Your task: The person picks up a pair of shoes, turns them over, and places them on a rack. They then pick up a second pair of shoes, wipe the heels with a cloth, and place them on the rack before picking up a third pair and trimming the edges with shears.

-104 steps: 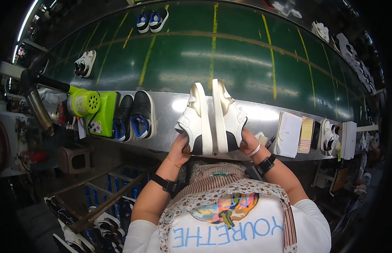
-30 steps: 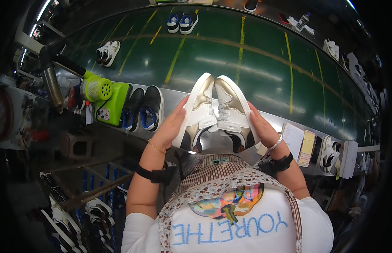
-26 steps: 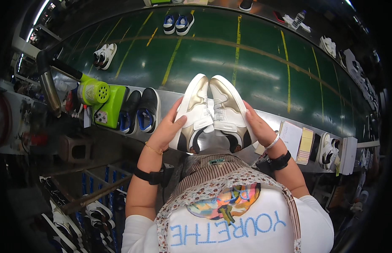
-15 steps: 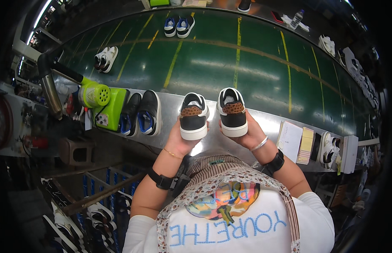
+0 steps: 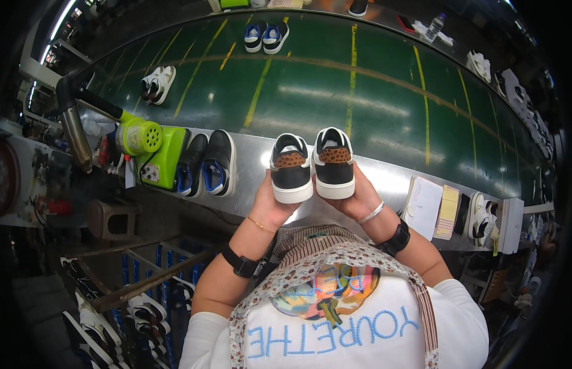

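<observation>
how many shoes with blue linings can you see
4: two black shoes on the metal ledge, right of the lime-green machine; two others near the far edge of the green surface. More may be hidden among the shoes at lower left.

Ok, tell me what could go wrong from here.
The left fingers alone support the left shoe, and the right fingers the right shoe, so either might slip onto the metal ledge. The two are held very close, so they could scuff each other. A swing leftward might knock the black shoes.
</observation>
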The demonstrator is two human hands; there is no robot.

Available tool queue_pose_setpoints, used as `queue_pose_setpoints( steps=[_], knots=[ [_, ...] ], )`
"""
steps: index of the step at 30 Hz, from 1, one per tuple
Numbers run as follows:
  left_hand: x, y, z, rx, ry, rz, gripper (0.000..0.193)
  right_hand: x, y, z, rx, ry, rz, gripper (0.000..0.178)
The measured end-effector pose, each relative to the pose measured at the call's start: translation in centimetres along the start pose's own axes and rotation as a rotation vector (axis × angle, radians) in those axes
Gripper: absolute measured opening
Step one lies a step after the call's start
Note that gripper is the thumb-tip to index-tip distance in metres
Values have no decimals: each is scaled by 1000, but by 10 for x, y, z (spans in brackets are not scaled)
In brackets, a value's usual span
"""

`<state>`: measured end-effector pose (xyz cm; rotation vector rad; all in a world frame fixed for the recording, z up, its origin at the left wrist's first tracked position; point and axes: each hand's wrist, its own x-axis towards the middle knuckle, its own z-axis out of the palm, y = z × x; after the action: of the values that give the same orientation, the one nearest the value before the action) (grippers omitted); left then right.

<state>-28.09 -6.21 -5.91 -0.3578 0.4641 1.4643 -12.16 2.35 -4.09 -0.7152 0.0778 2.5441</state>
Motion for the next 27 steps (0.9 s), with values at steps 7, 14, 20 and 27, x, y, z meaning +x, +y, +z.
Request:
queue_pose_setpoints(
  steps=[7, 14, 20, 27],
  knots=[
    [-4, 0, 5, -6, 0, 12, 33, -2, 1, 4, -21, -3, 10, 37],
    [5, 19, -42, 946, 324, 384, 51, 1, -6, -18, 43, 13, -26, 41],
    [-1, 15, -41, 2606, 252, 618, 91, 3, 8, -28, 68, -23, -34, 46],
    [3, -26, 37, 2312, -696, 916, 99, -27, 14, -84, -311, -34, 194, 56]
  ],
)
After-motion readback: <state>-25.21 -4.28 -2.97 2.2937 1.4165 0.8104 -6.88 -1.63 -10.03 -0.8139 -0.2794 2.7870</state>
